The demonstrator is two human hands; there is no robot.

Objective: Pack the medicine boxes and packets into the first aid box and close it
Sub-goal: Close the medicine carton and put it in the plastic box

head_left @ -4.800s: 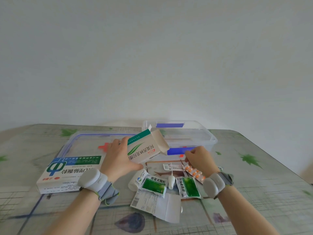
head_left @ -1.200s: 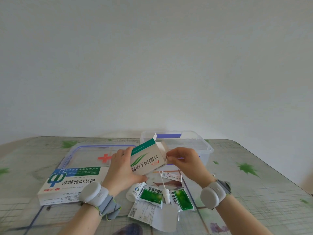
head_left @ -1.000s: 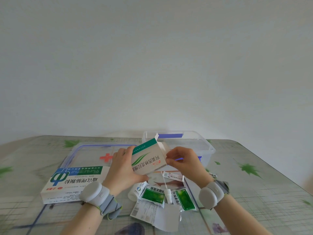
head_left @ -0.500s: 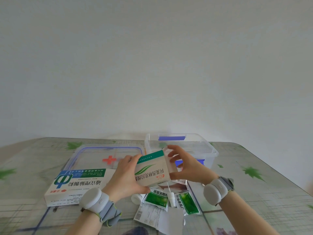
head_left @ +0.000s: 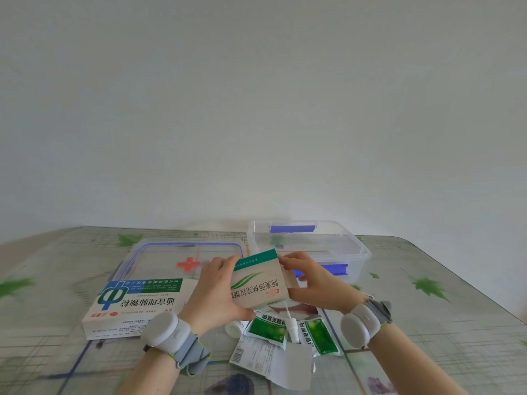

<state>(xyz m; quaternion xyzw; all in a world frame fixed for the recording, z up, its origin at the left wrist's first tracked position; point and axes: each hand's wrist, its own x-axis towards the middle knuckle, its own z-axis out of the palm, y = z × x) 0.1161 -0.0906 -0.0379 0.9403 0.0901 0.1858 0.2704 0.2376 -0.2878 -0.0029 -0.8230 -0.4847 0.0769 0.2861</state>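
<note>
I hold a small white medicine box (head_left: 258, 280) with a green top band between both hands, above the table. My left hand (head_left: 214, 292) grips its left side and my right hand (head_left: 310, 283) presses on its right end. Behind it stands the clear first aid box (head_left: 353, 249) with blue latches, uncovered. Its clear lid (head_left: 159, 255) with a red cross lies flat to the left. A large white and blue medicine box (head_left: 134, 306) lies at the front left. Two green packets (head_left: 268, 327) (head_left: 318, 334) lie below my hands.
A small white bottle (head_left: 233, 327), a thin white applicator (head_left: 292, 329) and a folded paper leaflet (head_left: 268, 360) lie among the packets. The table (head_left: 427, 323) has a leaf-patterned cover and its right edge runs down the right side. A plain wall stands behind.
My right hand put the blister strip of pills into the small box and has pushed its end flap shut. Both hands lowered the box slightly and turned it flatter.
</note>
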